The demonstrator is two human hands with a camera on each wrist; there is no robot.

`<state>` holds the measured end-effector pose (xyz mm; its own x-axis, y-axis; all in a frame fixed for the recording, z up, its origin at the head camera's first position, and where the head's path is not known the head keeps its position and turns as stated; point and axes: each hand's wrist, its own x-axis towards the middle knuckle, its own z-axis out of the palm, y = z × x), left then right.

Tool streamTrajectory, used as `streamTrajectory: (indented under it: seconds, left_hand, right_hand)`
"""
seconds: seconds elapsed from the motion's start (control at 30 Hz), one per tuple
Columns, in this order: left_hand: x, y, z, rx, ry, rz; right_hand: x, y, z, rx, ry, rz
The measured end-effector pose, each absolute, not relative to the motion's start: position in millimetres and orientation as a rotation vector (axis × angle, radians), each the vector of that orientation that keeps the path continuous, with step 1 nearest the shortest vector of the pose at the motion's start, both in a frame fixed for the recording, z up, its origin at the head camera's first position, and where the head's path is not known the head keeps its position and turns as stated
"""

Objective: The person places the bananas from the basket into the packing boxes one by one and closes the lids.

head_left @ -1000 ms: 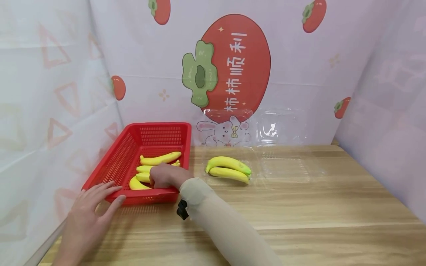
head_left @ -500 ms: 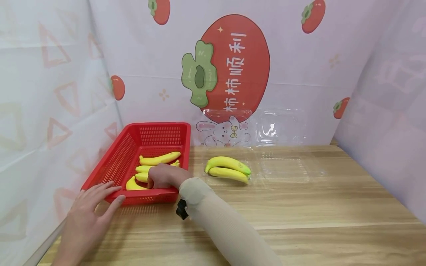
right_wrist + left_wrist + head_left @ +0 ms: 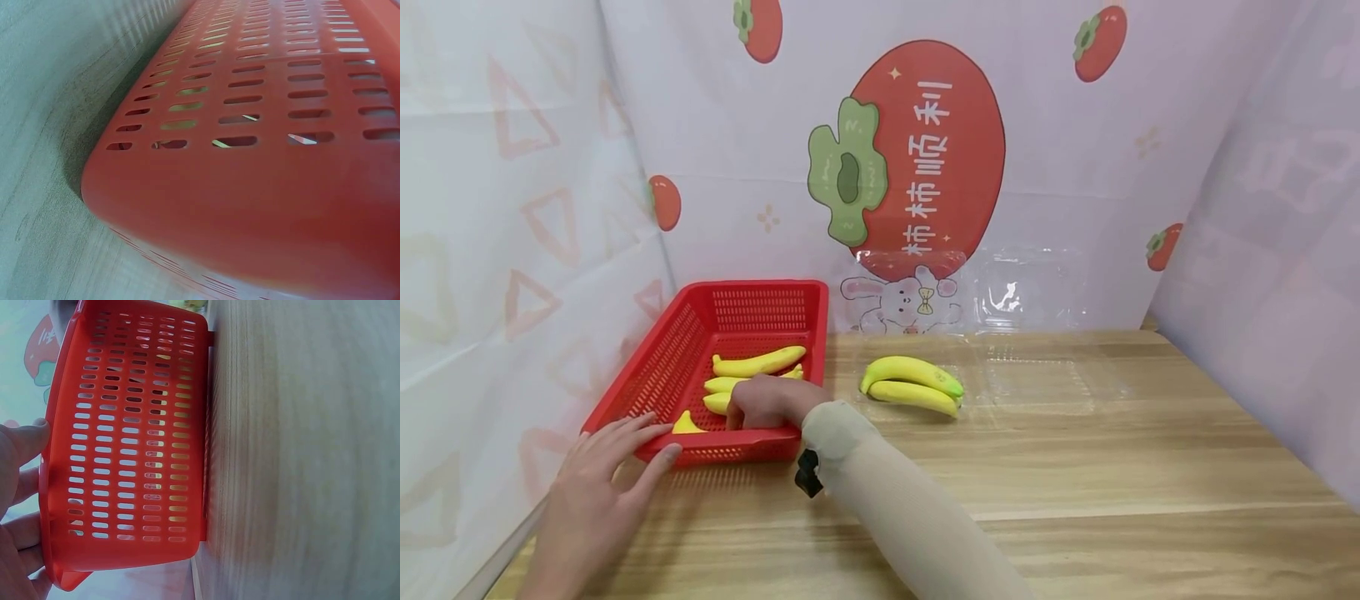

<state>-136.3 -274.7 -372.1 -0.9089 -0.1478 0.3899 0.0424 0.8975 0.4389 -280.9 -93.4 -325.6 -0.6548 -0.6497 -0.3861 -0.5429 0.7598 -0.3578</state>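
Observation:
My left hand (image 3: 595, 483) holds the near left corner of a red plastic basket (image 3: 658, 342); the thumb lies at the near rim and the fingers reach over it. In the left wrist view the thumb and fingers of the left hand (image 3: 19, 531) meet the basket's rim (image 3: 53, 462). My right hand (image 3: 767, 402) reaches down inside the basket, its fingertips hidden, and I cannot tell how they lie on the fruit. Against the near wall, a banana (image 3: 687, 424) shows only its tip. Other yellow bananas (image 3: 760, 362) lie farther back. The right wrist view shows the slotted basket wall (image 3: 250, 200).
Two bananas (image 3: 913, 385) lie side by side in the left part of an open clear plastic container (image 3: 1037, 383) on the wooden table (image 3: 1112, 500). Its transparent lids (image 3: 1030, 292) stand up against the printed back curtain (image 3: 1037, 208). A pale curtain (image 3: 535, 250) borders the basket's left side.
The nearest banana has slid left and sunk lower behind the near rim. My right hand has shifted slightly left. The left hand stays on the basket's corner.

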Motion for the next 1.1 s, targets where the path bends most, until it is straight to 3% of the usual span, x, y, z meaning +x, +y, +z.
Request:
streamTrajectory:
  seconds: [1.1]
  left_hand:
    - [-134.6, -275.0, -373.0, 0.018, -2.581, -0.637]
  right_hand:
    - [-279.9, -88.3, -322.9, -1.001, 2.51, -0.491]
